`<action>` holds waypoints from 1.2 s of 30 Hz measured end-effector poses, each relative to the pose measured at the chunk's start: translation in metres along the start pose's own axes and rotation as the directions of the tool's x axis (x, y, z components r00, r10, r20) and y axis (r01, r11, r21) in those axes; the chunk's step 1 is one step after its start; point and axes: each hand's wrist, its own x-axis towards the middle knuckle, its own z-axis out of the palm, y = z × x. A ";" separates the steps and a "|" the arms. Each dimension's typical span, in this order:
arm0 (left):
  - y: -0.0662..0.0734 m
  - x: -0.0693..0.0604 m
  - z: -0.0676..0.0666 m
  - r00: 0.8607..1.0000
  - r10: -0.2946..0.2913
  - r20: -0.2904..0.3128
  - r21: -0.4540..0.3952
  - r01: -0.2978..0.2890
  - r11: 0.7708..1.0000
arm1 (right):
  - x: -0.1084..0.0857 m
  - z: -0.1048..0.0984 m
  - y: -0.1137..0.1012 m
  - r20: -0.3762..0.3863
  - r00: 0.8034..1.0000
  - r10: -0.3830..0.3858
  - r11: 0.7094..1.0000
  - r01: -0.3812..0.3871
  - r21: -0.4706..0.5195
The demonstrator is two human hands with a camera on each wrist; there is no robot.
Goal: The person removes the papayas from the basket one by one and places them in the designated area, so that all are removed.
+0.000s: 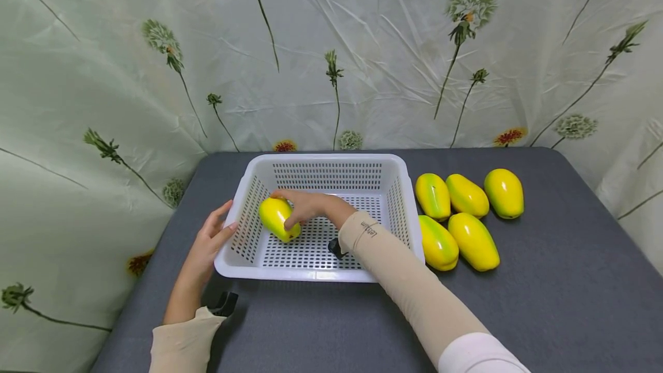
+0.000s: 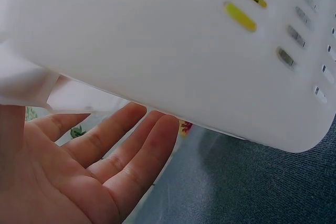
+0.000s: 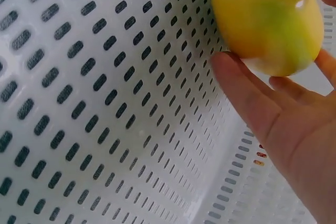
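Note:
In the head view, my right hand [image 1: 308, 206] reaches into a white slotted plastic basket [image 1: 316, 274] and grips a glossy yellow mango [image 1: 274, 214] near its left wall. The right wrist view shows thumb and fingers around this mango [image 3: 270, 19], which has a greenish patch. At the basket's left rim is my left hand [image 1: 206, 246], its thumb touching the rim and its fingers along the outside. Seen from the left wrist, the fingers of that hand [image 2: 100, 166] are fairly straight beside the basket's smooth wall [image 2: 121, 40].
Several more yellow mangoes [image 1: 473, 240] lie in two loose rows on the dark grey table [image 1: 564, 281], just right of the basket. Behind the table hangs a pale cloth [image 1: 383, 73] printed with flowers. A small black device [image 1: 225, 304] sits at the left wrist.

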 end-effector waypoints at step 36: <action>0.001 0.001 0.000 1.000 0.013 0.013 -0.022 -0.013 1.000 | -0.029 -0.029 0.007 -0.128 0.964 -0.232 0.966 0.244 0.087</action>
